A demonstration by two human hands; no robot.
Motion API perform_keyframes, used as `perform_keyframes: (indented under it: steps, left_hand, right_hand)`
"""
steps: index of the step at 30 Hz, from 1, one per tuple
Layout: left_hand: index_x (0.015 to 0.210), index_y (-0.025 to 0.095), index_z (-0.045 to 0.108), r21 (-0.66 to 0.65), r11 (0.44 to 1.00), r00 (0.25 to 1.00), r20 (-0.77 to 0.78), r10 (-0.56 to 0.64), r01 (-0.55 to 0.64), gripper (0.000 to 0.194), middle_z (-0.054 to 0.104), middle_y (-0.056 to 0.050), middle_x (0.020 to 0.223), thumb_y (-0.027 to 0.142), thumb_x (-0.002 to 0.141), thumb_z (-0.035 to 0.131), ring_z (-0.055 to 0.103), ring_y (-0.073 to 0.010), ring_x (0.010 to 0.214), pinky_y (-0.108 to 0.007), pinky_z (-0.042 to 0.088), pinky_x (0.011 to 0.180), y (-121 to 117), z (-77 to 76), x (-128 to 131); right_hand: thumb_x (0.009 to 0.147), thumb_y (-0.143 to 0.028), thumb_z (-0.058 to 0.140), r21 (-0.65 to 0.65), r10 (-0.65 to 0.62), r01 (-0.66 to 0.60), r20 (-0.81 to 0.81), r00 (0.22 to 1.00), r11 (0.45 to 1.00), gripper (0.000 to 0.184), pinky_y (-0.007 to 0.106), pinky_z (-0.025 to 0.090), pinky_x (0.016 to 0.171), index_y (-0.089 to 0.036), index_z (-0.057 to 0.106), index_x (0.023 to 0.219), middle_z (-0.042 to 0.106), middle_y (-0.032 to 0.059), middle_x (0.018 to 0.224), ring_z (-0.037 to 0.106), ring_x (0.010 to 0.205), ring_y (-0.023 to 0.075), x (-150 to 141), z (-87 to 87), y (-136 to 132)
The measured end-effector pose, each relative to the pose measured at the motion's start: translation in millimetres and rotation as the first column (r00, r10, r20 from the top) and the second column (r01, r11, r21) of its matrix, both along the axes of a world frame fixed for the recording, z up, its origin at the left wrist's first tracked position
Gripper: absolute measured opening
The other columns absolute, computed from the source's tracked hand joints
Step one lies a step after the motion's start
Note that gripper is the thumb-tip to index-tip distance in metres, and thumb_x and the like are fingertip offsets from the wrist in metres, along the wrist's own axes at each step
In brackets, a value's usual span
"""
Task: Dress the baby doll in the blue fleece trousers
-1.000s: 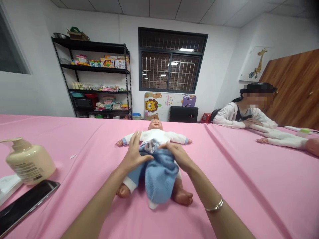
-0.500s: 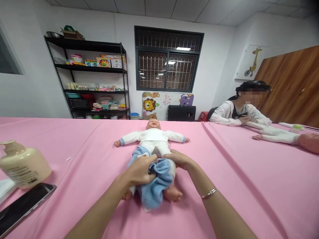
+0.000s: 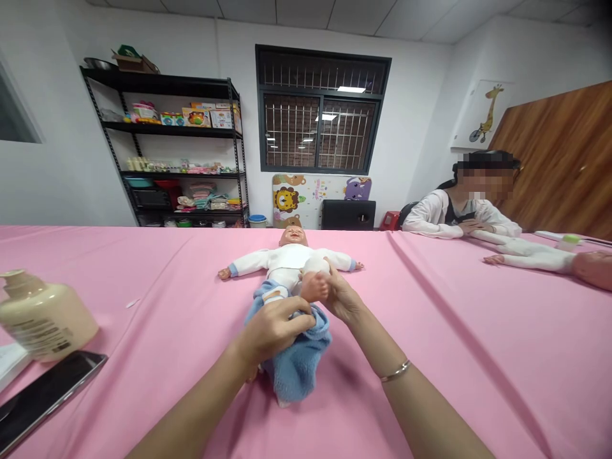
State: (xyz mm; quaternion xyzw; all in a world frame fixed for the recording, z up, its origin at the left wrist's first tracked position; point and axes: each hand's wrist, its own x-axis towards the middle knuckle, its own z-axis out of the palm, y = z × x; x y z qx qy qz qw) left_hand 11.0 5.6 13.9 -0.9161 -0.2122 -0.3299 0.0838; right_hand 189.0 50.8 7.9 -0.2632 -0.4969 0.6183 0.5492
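Note:
A baby doll in a white top with blue cuffs lies on its back, head away from me. Its leg on my right is bent up, the bare foot raised over the belly. My right hand is closed around that lower leg, beside the foot. Light-blue fleecy trousers lie bunched over the doll's other leg and hang toward me. My left hand grips their gathered edge from above. The doll's other foot is mostly hidden behind my left hand.
On the left of the pink-covered table stand a cream pump bottle and a dark phone. At the right, a person sits beside another doll. Loaded shelves stand behind.
My right hand has lifted the doll's leg on my right, bending it up from the table toward the belly. My left hand stays at the blue trousers.

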Motion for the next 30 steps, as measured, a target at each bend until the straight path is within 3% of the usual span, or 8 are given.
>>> perform_keyframes:
  steps: [3, 7, 10, 14, 19, 23, 26, 30]
  left_hand:
    - [0.089, 0.023, 0.064, -0.047, 0.998, 0.977, 0.209, 0.041, -0.032, 0.025, 0.062, -0.004, 0.083, 0.018, 0.086, 0.04, 0.057, -0.0142, 0.076, -0.026, 0.044, 0.069, -1.9, -1.3, -0.9]
    - [0.087, 0.021, 0.064, -0.359, 0.932, 0.895, 0.397, 0.205, -0.054, 0.016, 0.059, -0.004, 0.079, 0.025, 0.078, 0.051, 0.055, -0.0159, 0.075, -0.026, 0.046, 0.068, -1.0, 3.3, 0.2]
    - [0.083, 0.02, 0.063, -0.516, 0.853, 0.872, 0.381, 0.308, -0.077, 0.013, 0.061, -0.003, 0.083, 0.022, 0.073, 0.055, 0.056, -0.0182, 0.082, -0.028, 0.045, 0.078, 8.0, 6.8, -0.4]
    - [0.086, 0.02, 0.061, -0.483, 0.854, 0.844, 0.362, 0.396, -0.194, 0.014, 0.061, -0.002, 0.09, 0.018, 0.075, 0.051, 0.054, -0.0191, 0.092, -0.03, 0.04, 0.086, 37.0, 5.1, -2.1]
    - [0.087, 0.02, 0.058, -0.463, 0.776, 0.82, 0.163, 0.549, -0.428, 0.018, 0.059, -0.005, 0.093, 0.013, 0.075, 0.045, 0.055, -0.0203, 0.091, -0.029, 0.041, 0.079, 74.9, -0.4, 3.3]
    - [0.094, 0.02, 0.057, -0.518, 0.697, 0.801, 0.036, 0.598, -0.496, 0.021, 0.062, -0.006, 0.094, 0.018, 0.077, 0.046, 0.057, -0.0223, 0.088, -0.028, 0.04, 0.069, 81.0, -6.2, 5.2]
    - [0.093, 0.02, 0.058, -0.526, 0.719, 0.844, 0.006, 0.537, -0.453, 0.019, 0.063, -0.006, 0.094, 0.026, 0.08, 0.046, 0.057, -0.0241, 0.09, -0.03, 0.041, 0.074, 74.8, -6.7, -0.9]
    - [0.102, 0.021, 0.058, -0.622, 0.733, 0.947, -0.043, 0.318, -0.275, 0.039, 0.062, -0.005, 0.102, 0.048, 0.074, 0.058, 0.055, -0.0249, 0.095, -0.032, 0.042, 0.082, 64.1, -0.8, -11.7]
  right_hand:
    - [0.062, -0.027, 0.075, -0.082, 0.021, -0.024, -0.046, 0.999, 0.996, 0.105, 0.027, 0.053, 0.073, -0.035, 0.005, 0.14, 0.055, 0.0028, 0.112, 0.061, 0.085, 0.0134, -8.0, -3.5, -3.8]
    - [0.058, -0.025, 0.078, -0.055, 0.08, -0.076, 0.081, 0.994, 0.996, 0.106, 0.028, 0.05, 0.082, -0.033, 0.012, 0.141, 0.05, 0.0055, 0.123, 0.057, 0.098, 0.0159, -10.8, -8.3, -6.6]
    - [0.066, -0.042, 0.072, -0.06, 0.22, -0.216, 0.085, 0.972, 0.975, 0.083, 0.031, 0.046, 0.09, -0.03, 0.03, 0.136, 0.052, 0.0053, 0.124, 0.053, 0.107, 0.0175, -16.2, -14.5, -5.2]
    - [0.077, -0.072, 0.036, -0.2, 0.27, -0.252, 0.069, 0.96, 0.947, 0.068, 0.031, 0.048, 0.085, -0.024, 0.048, 0.124, 0.056, 0.0078, 0.118, 0.056, 0.102, 0.0185, -20.9, -21.4, -4.1]
    - [0.062, -0.047, 0.074, -0.139, 0.358, -0.332, 0.268, 0.894, 0.933, 0.053, 0.026, 0.047, 0.075, -0.017, 0.058, 0.104, 0.061, 0.0057, 0.1, 0.058, 0.089, 0.0157, -11.0, -23.3, -4.2]
    - [0.065, -0.047, 0.069, -0.017, 0.141, -0.148, 0.418, 0.897, 0.989, 0.041, 0.024, 0.043, 0.063, -0.012, 0.062, 0.083, 0.06, 0.0011, 0.073, 0.053, 0.066, 0.0112, -2.9, -29.0, 8.9]
    - [0.067, -0.044, 0.064, 0.116, -0.107, 0.065, 0.411, 0.905, 0.991, 0.034, 0.024, 0.041, 0.062, -0.012, 0.063, 0.077, 0.059, 0.0002, 0.069, 0.051, 0.064, 0.0112, 0.1, -39.0, 22.6]
    - [0.066, -0.038, 0.063, -0.012, -0.208, 0.216, 0.218, 0.953, 0.976, 0.033, 0.025, 0.045, 0.068, -0.014, 0.061, 0.087, 0.063, 0.0019, 0.082, 0.055, 0.072, 0.0136, 1.3, -53.5, 32.9]
